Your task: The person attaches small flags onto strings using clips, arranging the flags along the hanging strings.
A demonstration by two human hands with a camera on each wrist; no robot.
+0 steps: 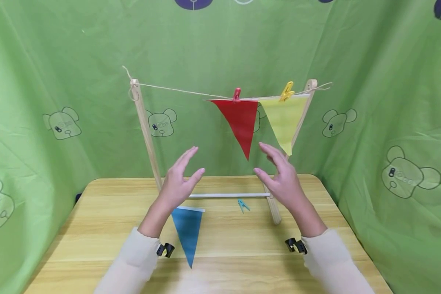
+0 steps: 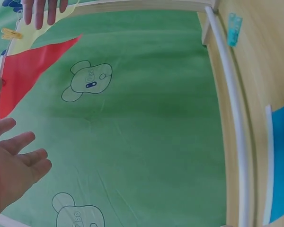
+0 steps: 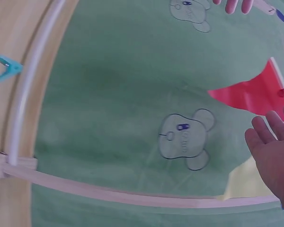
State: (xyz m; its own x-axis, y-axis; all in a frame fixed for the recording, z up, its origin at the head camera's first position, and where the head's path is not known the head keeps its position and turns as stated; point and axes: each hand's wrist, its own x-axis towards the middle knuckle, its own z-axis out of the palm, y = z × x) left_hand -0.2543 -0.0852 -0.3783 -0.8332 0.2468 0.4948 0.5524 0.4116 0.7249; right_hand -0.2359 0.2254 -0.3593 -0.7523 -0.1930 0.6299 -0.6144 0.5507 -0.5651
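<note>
Both hands hover above the table with nothing in them. My left hand (image 1: 177,183) is raised on the left, thumb apart from the fingers; my right hand (image 1: 282,177) mirrors it, just below the yellow flag. A red triangular flag (image 1: 240,122) hangs from the string (image 1: 180,90) by a red clothespin (image 1: 237,94). To its right a yellow triangular flag (image 1: 284,122) hangs by a yellow clothespin (image 1: 287,92). On the table, near my left wrist, lies a blue triangular flag (image 1: 188,232) with a white top edge. A blue clothespin (image 1: 243,205) lies between the hands, farther back.
Two wooden posts, left (image 1: 145,130) and right (image 1: 275,210), hold the string. A white crossbar (image 1: 229,195) joins them low down. The wooden table (image 1: 242,265) stands before a green curtain (image 1: 220,49) printed with bear heads.
</note>
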